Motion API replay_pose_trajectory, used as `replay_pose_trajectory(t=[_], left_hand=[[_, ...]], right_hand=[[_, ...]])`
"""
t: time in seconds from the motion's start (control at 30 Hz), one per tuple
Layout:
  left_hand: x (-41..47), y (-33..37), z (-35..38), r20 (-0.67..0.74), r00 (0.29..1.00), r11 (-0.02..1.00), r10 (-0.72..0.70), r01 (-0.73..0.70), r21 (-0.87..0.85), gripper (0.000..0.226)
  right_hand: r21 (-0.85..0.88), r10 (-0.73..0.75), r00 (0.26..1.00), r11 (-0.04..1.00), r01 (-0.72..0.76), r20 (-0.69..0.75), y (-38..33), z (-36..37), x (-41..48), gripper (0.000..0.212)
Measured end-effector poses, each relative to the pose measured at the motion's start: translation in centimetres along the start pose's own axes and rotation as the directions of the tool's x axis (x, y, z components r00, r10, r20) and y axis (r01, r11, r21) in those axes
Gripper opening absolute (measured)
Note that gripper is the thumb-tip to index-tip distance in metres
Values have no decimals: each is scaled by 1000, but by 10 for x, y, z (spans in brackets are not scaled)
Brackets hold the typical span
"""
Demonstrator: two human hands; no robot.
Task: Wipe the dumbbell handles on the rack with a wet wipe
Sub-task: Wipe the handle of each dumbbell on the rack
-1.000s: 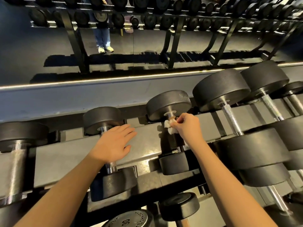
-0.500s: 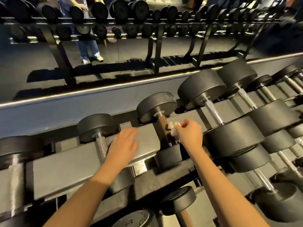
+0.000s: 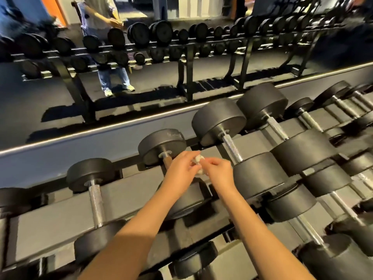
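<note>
In the head view, a crumpled white wet wipe [image 3: 198, 160] is held between both hands above the top tier of the rack [image 3: 60, 209]. The left hand [image 3: 180, 171] is seen from the back, its fingers curled and its fingertips pinched on the left side of the wipe. The right hand [image 3: 219, 175] is likewise curled, with thumb and forefinger closed on the wipe's right side. The two hands are brought almost together, and the wipe is bunched between them over the space between two dumbbells. Whether it touches anything below cannot be told. Just behind and beneath the left hand, the middle dumbbell [image 3: 161, 144] is laid across the rack. Only a short brownish stretch of its handle is seen near the far head, the rest being hidden by that hand and wrist. To its left, the small dumbbell [image 3: 96, 201] is rested across the grey rails with its knurled silver handle fully exposed. To the right, the large dumbbell [image 3: 219, 120] is set with its silver handle just beside the right hand. Bigger dumbbells are ranged further right, and more are stored on the lower tier. Behind the rack a mirror [image 3: 40, 93] is mounted, in which the rack's reflection and a standing person [image 3: 113, 77] in jeans are shown.
</note>
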State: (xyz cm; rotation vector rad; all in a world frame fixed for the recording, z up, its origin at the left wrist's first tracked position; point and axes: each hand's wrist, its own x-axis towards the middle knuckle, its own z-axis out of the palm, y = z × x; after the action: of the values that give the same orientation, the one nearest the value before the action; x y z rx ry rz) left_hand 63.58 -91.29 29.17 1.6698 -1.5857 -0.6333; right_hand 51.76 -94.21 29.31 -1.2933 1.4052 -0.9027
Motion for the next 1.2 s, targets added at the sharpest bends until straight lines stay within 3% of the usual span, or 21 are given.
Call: replay_pose_trajectory(t=[0.17, 0.23, 0.3, 0.37, 0.5, 0.77, 0.9, 1.07, 1.2], left_hand=[[29, 36, 31, -98, 993, 998, 68, -66, 25, 21], [41, 48, 48, -136, 990, 999, 35, -38, -16, 14], [53, 55, 65, -175, 984, 999, -26, 18, -47, 12], [66, 56, 80, -196, 979, 998, -62, 54, -45, 13], [93, 50, 104, -198, 979, 999, -41, 47, 27, 18], [141, 31, 136, -118, 991, 944, 68, -26, 329, 19], [141, 18, 147, -139, 984, 943, 113, -62, 327, 18], [128, 1, 138, 28, 949, 890, 315, -306, 339, 21], [138, 6, 128, 185, 921, 817, 342, -389, 426, 25]], right_hand=[[136, 10, 993, 990, -26, 118, -20, -60, 11, 41], [-199, -158, 987, 967, 161, 34, -11, -87, 21, 34], [-635, -375, 925, 729, 257, -56, 7, -115, 37, 38], [-793, -422, 906, 566, 225, -44, 27, -136, 50, 46], [-748, -252, 968, 644, 157, -14, 46, -146, 62, 51], [-747, -267, 964, 640, 179, 2, 51, -145, 66, 56], [-743, -253, 967, 645, 179, 13, 50, -146, 66, 56], [-740, -250, 968, 650, 173, 7, 50, -146, 65, 55], [-742, -245, 969, 650, 165, 0, 51, -145, 66, 55]])
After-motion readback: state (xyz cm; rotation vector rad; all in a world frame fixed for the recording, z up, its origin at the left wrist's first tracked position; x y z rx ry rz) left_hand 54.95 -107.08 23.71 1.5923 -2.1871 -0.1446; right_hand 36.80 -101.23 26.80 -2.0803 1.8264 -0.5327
